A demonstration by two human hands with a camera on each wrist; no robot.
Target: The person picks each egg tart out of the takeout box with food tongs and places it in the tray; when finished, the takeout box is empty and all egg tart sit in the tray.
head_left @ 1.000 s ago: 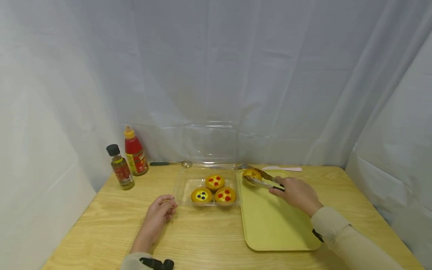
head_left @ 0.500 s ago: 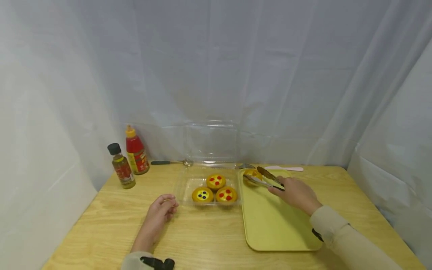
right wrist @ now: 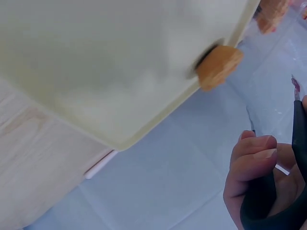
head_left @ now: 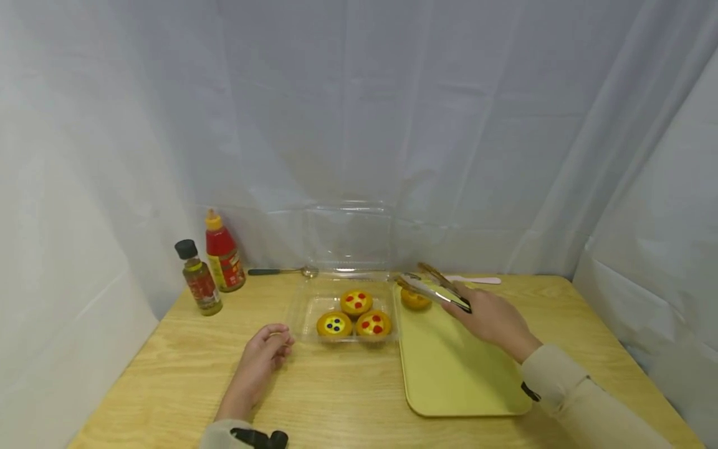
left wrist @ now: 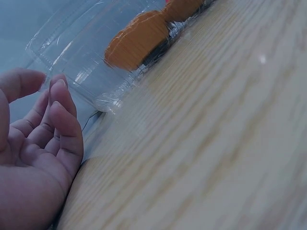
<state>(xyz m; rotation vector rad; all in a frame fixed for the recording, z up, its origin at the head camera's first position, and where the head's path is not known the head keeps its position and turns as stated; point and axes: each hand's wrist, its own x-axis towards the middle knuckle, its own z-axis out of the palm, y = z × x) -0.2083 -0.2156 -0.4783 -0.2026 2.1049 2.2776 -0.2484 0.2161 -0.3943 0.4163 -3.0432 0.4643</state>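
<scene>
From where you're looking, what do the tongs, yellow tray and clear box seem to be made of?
Tongs: probably shiny metal, judging by the silvery glint; the brown tips' material is unclear.
Yellow tray: likely smooth, fairly matte plastic, from its even color and moulded-looking rim.
Clear box: likely thin, glossy plastic, see-through with highlights along its edges.

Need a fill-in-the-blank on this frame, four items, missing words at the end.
1. The person's right hand grips the ____.
2. The open clear container holds ____ tarts.
3. Another tart sits on the yellow ____.
4. In the head view, the black-capped bottle stands to the ____ of the red bottle.

Missing words: tongs; three; tray; left.
</scene>
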